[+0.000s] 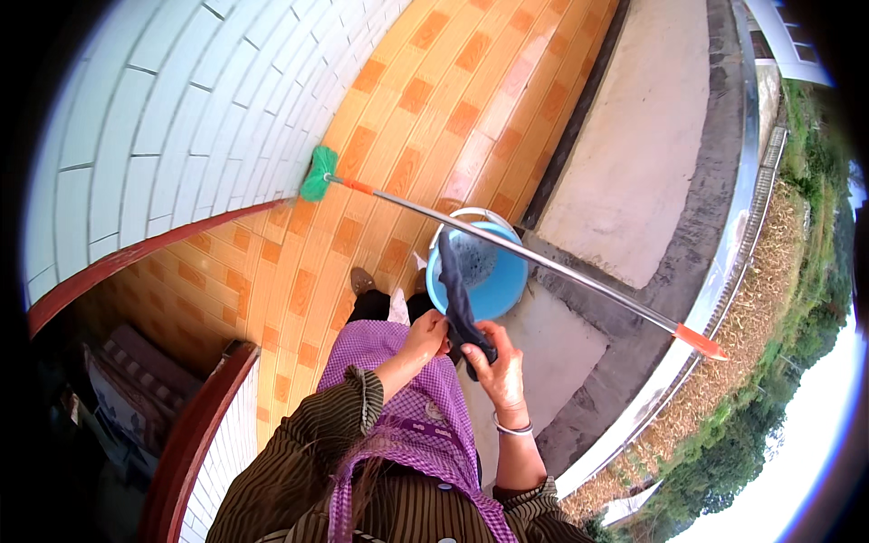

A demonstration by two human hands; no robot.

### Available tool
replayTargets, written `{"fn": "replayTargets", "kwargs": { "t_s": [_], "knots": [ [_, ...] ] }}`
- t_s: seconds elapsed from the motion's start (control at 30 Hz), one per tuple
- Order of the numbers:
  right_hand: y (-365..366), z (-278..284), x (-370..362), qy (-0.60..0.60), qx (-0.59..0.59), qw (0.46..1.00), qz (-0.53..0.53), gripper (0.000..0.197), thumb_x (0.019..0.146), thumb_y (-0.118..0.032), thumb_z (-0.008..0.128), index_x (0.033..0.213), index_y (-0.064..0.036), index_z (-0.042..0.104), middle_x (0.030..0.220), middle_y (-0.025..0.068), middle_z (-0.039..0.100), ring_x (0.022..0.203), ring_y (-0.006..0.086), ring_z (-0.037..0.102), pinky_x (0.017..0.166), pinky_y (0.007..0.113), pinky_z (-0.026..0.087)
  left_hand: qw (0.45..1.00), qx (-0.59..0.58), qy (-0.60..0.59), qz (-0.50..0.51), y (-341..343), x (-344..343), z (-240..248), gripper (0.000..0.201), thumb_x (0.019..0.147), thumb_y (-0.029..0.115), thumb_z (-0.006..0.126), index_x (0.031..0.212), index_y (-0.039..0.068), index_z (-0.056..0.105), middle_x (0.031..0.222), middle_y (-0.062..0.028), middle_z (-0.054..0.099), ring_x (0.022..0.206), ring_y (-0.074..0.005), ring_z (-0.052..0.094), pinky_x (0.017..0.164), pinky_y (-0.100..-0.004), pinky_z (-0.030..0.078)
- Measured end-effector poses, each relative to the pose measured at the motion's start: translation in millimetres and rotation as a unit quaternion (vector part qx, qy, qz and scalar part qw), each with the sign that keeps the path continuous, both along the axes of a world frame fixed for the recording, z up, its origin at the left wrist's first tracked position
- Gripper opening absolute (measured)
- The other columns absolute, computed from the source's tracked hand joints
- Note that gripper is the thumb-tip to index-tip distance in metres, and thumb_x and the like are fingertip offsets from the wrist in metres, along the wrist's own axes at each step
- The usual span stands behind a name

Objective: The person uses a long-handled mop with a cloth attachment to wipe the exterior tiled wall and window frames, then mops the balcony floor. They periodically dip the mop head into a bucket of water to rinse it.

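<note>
A dark, wet-looking twisted cloth (457, 294) hangs between my hands, its far end reaching over a light blue bucket (507, 282). My right hand (499, 369) is closed round the near end of the cloth, thumb on top; a pale bangle circles that wrist. Close beside it, my left hand (424, 340) has its fingers bent together at the cloth's left edge, and their tips are partly hidden. Foamy water (472, 258) shows inside the bucket, whose white handle rests toward the far side.
A mop with a green head (318, 174) and metal pole (543, 261) lies across the bucket's far part, its orange grip (700, 342) at the ledge. White brick wall (195, 109) stands left, beside a red-framed doorway (204, 443). Wood-patterned tiles (362, 217) meet a concrete strip (634, 136).
</note>
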State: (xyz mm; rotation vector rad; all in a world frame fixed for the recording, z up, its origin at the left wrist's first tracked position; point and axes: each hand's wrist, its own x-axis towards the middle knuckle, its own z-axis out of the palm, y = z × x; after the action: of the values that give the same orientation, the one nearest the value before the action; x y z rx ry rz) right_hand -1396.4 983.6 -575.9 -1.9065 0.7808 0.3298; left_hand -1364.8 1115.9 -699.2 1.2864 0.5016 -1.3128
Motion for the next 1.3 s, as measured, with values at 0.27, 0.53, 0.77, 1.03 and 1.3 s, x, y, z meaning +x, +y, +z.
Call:
{"fn": "replayTargets", "kwargs": {
  "t_s": [0.27,0.53,0.77,1.03,1.3],
  "knots": [
    [80,90,39,-0.138,0.026,0.957,0.253,0.05,0.082,-0.026,0.074,0.122,-0.0052,0.053,0.103,0.0213,0.065,0.092,0.0397,0.064,0.077,0.04,0.053,0.888,-0.322,-0.036,0.326,68,11,24,0.018,0.096,0.028,0.048,0.098,0.012,0.055,0.091,-0.0034,0.059,0.083,-0.0163,0.059,0.072,-0.0313,0.05],
    [104,129,66,-0.277,-0.001,0.856,0.436,0.051,0.079,-0.011,0.068,0.124,-0.0065,0.045,0.1,0.0202,0.064,0.091,0.0393,0.064,0.072,0.043,0.054,0.849,-0.313,-0.033,0.424,137,40,183,0.031,0.098,0.041,0.044,0.099,0.012,0.054,0.101,-0.0062,0.06,0.097,-0.022,0.058,0.09,-0.0391,0.046],
    [138,157,89,-0.374,-0.054,0.766,0.52,0.04,0.078,-0.009,0.065,0.113,-0.0056,0.047,0.097,0.0138,0.056,0.088,0.0347,0.062,0.066,0.041,0.052,0.717,-0.417,-0.277,0.485,158,24,314,0.035,0.101,0.033,0.041,0.115,0.005,0.055,0.113,-0.0099,0.059,0.106,-0.0237,0.057,0.094,-0.0392,0.046],
    [130,204,91,-0.534,0.048,0.673,0.51,0.041,0.081,-0.007,0.065,0.12,-0.0041,0.052,0.102,0.0129,0.052,0.094,0.0298,0.057,0.075,0.036,0.05,0.683,0.056,-0.543,0.486,214,-27,288,0.054,0.095,0.036,0.054,0.132,-0.003,0.045,0.129,-0.0134,0.054,0.119,-0.0256,0.053,0.099,-0.0358,0.044],
    [1,47,97,-0.296,-0.217,0.819,0.44,0.056,0.079,-0.016,0.069,0.129,-0.0074,0.047,0.119,0.0164,0.054,0.108,0.0363,0.053,0.089,0.043,0.048,0.308,0.752,-0.583,0.019,259,-99,316,0.058,0.08,0.022,0.074,0.126,-0.003,0.05,0.116,-0.01,0.055,0.107,-0.0246,0.056,0.09,-0.0346,0.046]
  ]
}}
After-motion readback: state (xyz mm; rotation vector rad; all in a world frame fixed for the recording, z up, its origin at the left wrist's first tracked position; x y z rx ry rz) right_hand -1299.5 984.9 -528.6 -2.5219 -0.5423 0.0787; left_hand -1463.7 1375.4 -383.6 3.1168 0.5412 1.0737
